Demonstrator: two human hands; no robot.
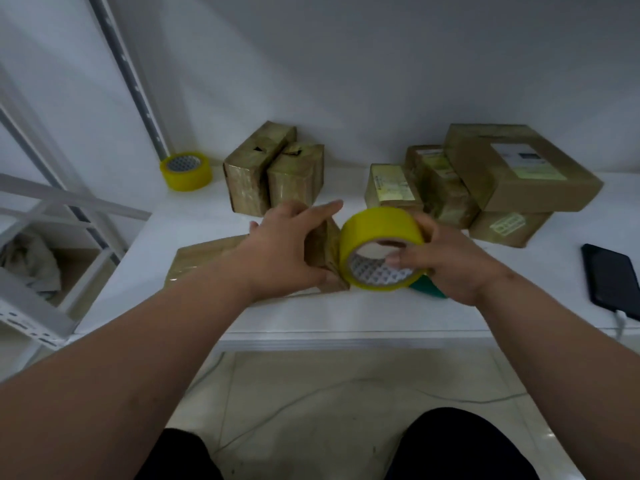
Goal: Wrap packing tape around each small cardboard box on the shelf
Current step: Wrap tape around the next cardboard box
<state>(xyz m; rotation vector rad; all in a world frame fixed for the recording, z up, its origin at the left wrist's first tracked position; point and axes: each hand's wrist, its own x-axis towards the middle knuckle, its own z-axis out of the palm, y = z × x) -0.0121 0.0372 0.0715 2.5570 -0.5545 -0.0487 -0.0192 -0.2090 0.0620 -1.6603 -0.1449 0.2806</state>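
Tape roll [375, 230] in right hand [446, 265]

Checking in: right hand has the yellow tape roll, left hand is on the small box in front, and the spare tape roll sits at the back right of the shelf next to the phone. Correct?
Not quite. The spare tape roll sits at the back left of the shelf, far from the phone, as the head view shows. The rest holds: the right hand grips the yellow tape roll, and the left hand holds the small box.

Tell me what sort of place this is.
Probably a small parcel-packing or storeroom corner: taped cardboard boxes stacked on a white shelf, a spare tape roll by metal racking, and a tiled floor.
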